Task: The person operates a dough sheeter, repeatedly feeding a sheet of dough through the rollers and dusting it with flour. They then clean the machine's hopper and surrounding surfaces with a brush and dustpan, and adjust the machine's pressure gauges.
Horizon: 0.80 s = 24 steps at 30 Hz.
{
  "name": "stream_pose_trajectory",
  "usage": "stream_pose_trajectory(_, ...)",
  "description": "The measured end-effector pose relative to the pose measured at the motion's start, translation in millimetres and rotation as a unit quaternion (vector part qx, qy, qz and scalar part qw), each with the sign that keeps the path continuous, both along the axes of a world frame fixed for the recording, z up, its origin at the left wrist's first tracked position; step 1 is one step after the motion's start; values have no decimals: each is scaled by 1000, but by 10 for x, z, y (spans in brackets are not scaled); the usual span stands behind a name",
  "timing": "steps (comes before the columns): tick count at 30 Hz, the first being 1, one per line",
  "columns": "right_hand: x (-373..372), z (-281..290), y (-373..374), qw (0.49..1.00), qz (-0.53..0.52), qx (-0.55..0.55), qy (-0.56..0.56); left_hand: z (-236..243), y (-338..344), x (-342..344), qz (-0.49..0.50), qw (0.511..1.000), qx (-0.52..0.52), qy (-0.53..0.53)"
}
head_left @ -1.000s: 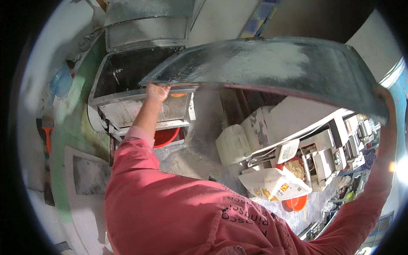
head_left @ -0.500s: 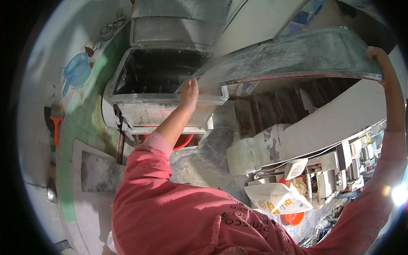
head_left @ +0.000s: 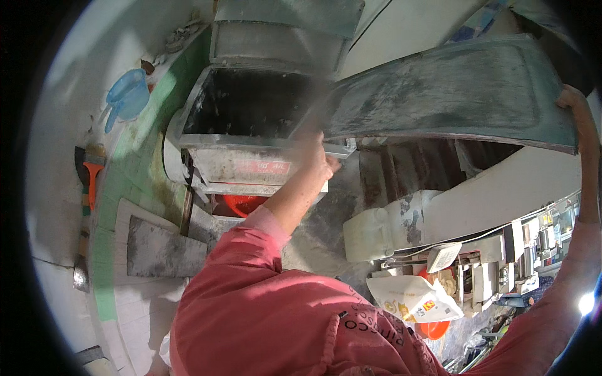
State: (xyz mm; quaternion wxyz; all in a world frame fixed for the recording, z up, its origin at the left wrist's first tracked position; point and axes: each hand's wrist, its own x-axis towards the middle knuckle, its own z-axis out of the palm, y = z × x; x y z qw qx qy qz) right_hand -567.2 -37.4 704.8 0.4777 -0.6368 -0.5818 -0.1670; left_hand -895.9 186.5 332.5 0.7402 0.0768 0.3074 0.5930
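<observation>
A large, dusty grey-green panel [head_left: 451, 91] is held up in front of me, tilted, its left end lower and near the metal box-shaped machine [head_left: 219, 164]. At its far right edge, my right hand [head_left: 572, 100] is closed with the fingers over the rim. My left hand [head_left: 315, 156] is at the lower left end, closed around the edge, partly smeared by motion. Pale dust hangs about that end, blurring it. The machine's lid [head_left: 276, 44] stands raised, showing a dark interior beside my left hand.
A blue scoop [head_left: 128, 94] and an orange-handled brush [head_left: 93, 178] lie along the left ledge. Under the machine is a red basin [head_left: 241, 205]. Steps [head_left: 395, 166] lie beneath the panel. A whitish jerrycan [head_left: 367, 235] and a printed white bag [head_left: 411, 297] stand to the right.
The panel's left end has shifted right, its broad face now turned more toward me. My left hand has moved right and slightly down; my right hand has dropped a little. The whole view has shifted slightly.
</observation>
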Motion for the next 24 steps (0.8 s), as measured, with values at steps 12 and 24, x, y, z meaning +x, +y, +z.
stream_pose_trajectory(12,242,-287,-255,984,-138,-9,-112,-116,419,465,-84,989,18,-119)
stream_pose_trajectory(24,726,-1499,-1477,985,-127,52,-109,96,342,1139,-129,980,55,-144)
